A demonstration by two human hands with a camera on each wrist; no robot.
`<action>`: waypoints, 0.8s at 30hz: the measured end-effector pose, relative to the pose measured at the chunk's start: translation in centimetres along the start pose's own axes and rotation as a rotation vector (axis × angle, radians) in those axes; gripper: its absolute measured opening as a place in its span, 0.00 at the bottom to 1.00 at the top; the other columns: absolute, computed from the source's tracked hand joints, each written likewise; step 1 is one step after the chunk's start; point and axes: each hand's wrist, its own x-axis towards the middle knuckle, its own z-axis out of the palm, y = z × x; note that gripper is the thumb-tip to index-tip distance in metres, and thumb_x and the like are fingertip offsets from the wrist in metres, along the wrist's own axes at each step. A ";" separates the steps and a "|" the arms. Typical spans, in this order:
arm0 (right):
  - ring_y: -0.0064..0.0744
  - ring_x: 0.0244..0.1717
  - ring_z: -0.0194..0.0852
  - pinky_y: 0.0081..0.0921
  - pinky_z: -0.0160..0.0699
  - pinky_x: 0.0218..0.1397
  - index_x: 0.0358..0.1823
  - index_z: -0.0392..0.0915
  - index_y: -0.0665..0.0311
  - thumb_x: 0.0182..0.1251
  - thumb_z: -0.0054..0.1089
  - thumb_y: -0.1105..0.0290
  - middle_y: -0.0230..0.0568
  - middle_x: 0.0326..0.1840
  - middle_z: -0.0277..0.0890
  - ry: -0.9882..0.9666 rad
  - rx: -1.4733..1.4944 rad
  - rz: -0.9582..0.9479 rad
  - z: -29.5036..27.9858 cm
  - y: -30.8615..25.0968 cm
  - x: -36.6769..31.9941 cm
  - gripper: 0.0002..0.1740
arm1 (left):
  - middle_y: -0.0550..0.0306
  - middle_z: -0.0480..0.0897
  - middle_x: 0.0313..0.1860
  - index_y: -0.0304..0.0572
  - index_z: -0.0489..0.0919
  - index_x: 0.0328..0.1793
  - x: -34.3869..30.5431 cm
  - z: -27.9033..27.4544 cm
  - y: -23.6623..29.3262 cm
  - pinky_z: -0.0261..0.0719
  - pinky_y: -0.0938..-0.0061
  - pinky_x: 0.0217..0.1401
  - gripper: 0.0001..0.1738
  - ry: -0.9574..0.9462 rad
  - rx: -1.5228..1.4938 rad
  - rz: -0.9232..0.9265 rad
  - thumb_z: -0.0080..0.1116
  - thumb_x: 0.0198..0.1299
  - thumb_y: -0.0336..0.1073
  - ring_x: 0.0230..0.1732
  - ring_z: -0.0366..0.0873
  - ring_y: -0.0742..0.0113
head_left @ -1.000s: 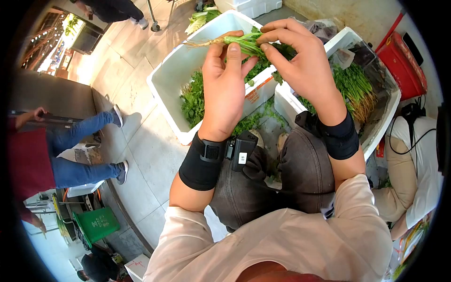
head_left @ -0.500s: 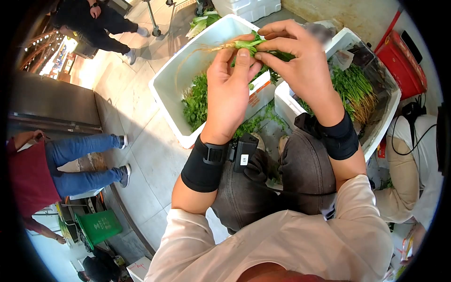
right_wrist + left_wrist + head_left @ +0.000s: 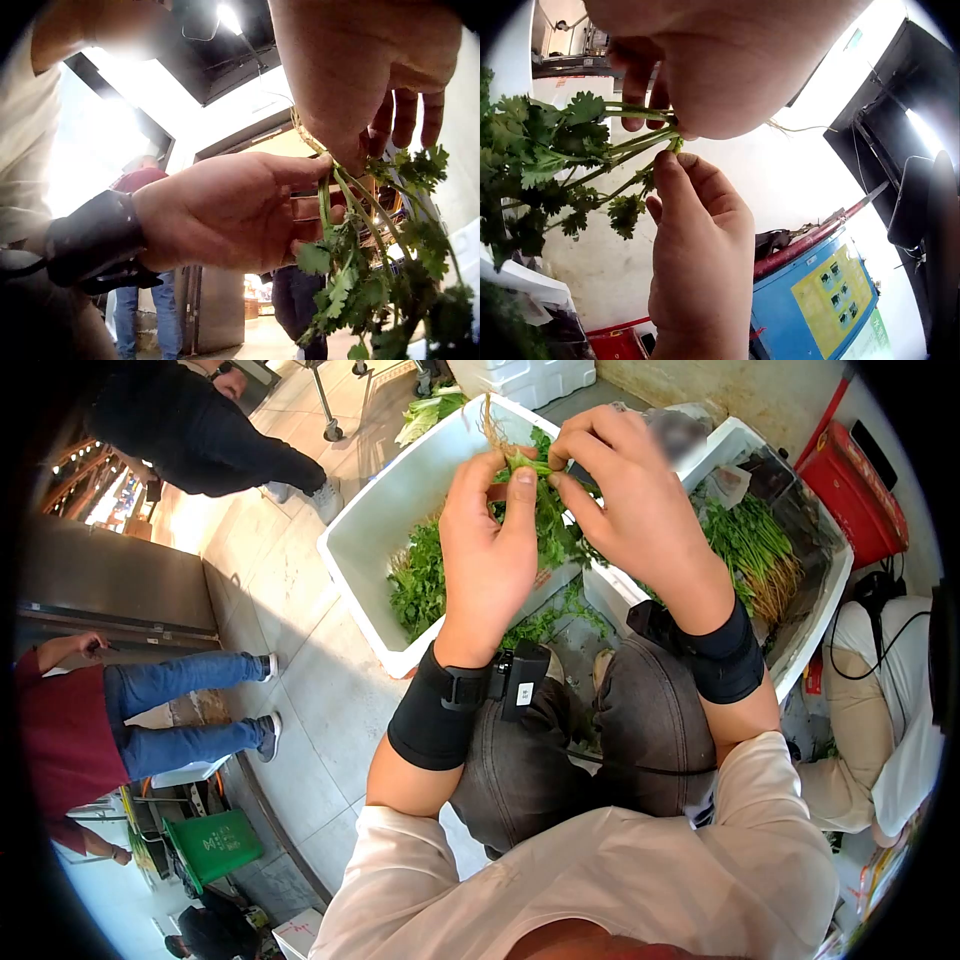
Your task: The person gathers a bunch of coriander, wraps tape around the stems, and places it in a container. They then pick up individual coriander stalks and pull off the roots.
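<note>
Both hands are working close together over the white boxes, the left hand (image 3: 490,550) and the right hand (image 3: 645,510) each pinching one leafy herb plant (image 3: 550,525).
The left hand is gripping near the stem base, the pale roots (image 3: 490,425) poking out past its fingertips, while the right is nipping the stems just beside it; that double hold is probably steadying the thin stalks and letting the leaves hang free. The plant is hanging above the left box (image 3: 375,510), whose bare inner wall is offering sideways room; the right box (image 3: 612,588) is crowding in nearer the right wrist, its rim seeming the likelier snag.
</note>
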 end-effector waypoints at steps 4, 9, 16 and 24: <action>0.56 0.47 0.78 0.47 0.78 0.51 0.48 0.79 0.65 0.65 0.62 0.74 0.47 0.45 0.79 -0.090 0.060 0.054 -0.3 -0.3 -0.2 0.11 | 0.64 0.83 0.46 0.35 0.81 0.60 -0.1 0.2 1.4 0.75 0.80 0.49 0.15 -0.015 -0.143 -0.169 0.53 0.79 0.38 0.44 0.76 0.78; 0.62 0.45 0.80 0.49 0.80 0.47 0.52 0.78 0.66 0.69 0.60 0.74 0.52 0.44 0.80 -0.072 0.219 0.061 0.1 0.0 -0.3 0.12 | 0.62 0.85 0.50 0.30 0.80 0.64 -0.1 0.4 1.7 0.75 0.80 0.50 0.18 0.005 -0.478 -0.168 0.54 0.79 0.37 0.48 0.77 0.80; 0.58 0.43 0.81 0.46 0.81 0.45 0.50 0.82 0.62 0.66 0.66 0.70 0.48 0.42 0.81 -0.084 0.247 0.087 0.0 0.5 -0.2 0.12 | 0.61 0.85 0.49 0.33 0.81 0.62 0.1 0.4 0.4 0.76 0.80 0.53 0.17 -0.013 -0.631 -0.267 0.56 0.78 0.38 0.49 0.77 0.79; 0.49 0.37 0.83 0.39 0.83 0.40 0.48 0.86 0.57 0.63 0.69 0.70 0.40 0.40 0.80 0.002 0.094 -0.024 0.0 0.2 -0.1 0.12 | 0.59 0.83 0.49 0.35 0.77 0.61 0.0 -0.2 0.7 0.80 0.76 0.49 0.16 -0.050 -0.670 -0.265 0.56 0.78 0.40 0.46 0.81 0.74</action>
